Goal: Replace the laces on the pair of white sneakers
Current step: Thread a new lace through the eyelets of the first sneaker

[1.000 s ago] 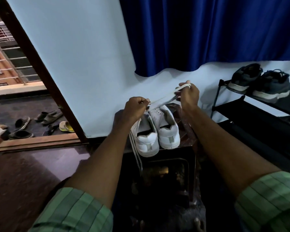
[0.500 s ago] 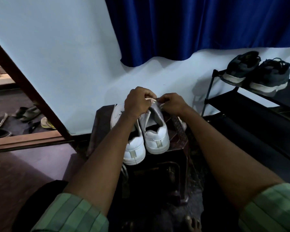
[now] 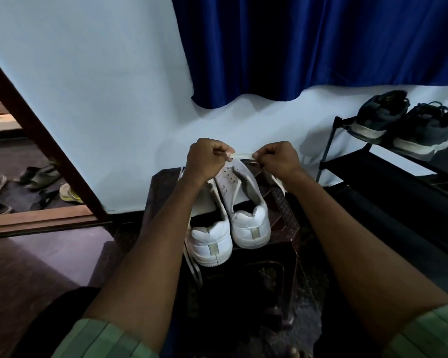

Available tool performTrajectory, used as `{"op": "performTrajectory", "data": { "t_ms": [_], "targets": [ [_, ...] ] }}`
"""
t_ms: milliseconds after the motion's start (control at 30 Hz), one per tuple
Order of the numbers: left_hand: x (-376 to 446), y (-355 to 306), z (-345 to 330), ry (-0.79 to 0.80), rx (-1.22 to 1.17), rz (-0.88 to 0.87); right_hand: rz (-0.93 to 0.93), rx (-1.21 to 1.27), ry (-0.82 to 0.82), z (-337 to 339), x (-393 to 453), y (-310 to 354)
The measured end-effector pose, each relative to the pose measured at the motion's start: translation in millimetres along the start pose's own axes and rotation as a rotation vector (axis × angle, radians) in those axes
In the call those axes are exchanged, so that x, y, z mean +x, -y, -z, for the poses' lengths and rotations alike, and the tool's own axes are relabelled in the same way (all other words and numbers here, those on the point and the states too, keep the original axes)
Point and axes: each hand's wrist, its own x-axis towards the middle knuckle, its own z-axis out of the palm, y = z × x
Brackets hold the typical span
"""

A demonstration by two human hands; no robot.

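Left hand (image 3: 207, 157) and right hand (image 3: 279, 160), fingers curled, pinching flat white lace (image 3: 239, 156) taut between them. Below, at six o'clock: two white leather sneakers (image 3: 246, 215) side by side on dark patterned surface (image 3: 282, 218).

The two sneakers (image 3: 233, 223) are white, each with a pale beige heel tab, and the lace (image 3: 239, 155) is off-white. The curtain (image 3: 321, 42) is deep blue, the wall (image 3: 88, 86) pale blue-white. The sleeves (image 3: 101, 339) are green, striped. The shoes on the black rack (image 3: 388, 166) are dark grey with light soles.
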Motion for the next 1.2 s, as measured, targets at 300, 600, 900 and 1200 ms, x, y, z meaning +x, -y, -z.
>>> {"op": "performTrajectory", "data": {
  "t_ms": [300,600,900,1200],
  "targets": [
    [-3,-17,-7,0.038,-0.086,-0.046,0.013,-0.101,-0.289,2,1,3],
    [1,-13,-9,0.059,-0.040,0.033,0.220,-0.143,0.085,-13,-8,9],
    [-2,-13,-4,-0.007,-0.081,0.028,0.127,0.052,0.178,-19,-6,8],
    [-1,-16,-1,0.141,0.272,0.252,0.183,-0.240,0.097,-14,-3,0]
  ]
}}
